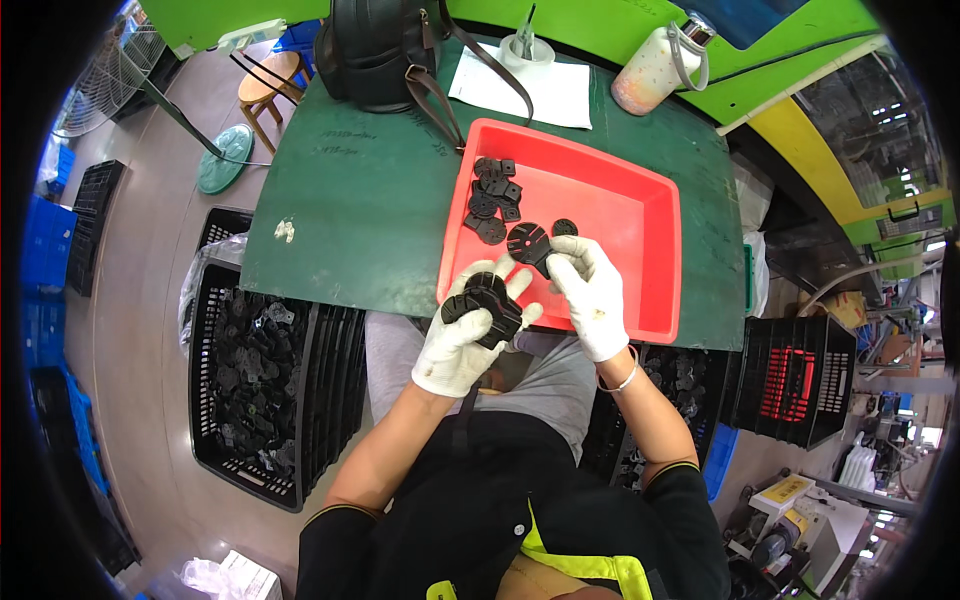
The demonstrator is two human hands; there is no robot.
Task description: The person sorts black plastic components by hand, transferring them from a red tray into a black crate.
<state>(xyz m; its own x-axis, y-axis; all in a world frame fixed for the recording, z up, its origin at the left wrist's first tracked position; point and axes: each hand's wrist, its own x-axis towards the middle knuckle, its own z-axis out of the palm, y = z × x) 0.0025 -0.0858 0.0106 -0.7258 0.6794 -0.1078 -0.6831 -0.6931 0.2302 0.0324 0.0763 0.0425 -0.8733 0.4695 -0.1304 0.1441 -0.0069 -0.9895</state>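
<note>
Several black plastic parts (pixel 487 303), each with a round slotted head and a square tab, sit stacked in my gloved left hand (pixel 462 335), fingers wrapped round them. My gloved right hand (pixel 590 293) pinches one more black round part (pixel 529 243) by its tab, with the disc pointing up and left. Both hands are over the near edge of a red tray (pixel 612 178). Inside it, a pile of like black parts (pixel 492 190) lies along the left wall. A single small round black part (pixel 564 228) lies just beyond my right fingers.
The tray stands on a green table (pixel 340 215). Behind it are a black bag (pixel 380 55), a paper sheet (pixel 570 95), a white cup (pixel 527 52) and a bottle (pixel 650 72). Black crates (pixel 290 400) of parts flank my legs; another crate (pixel 800 385) is at right.
</note>
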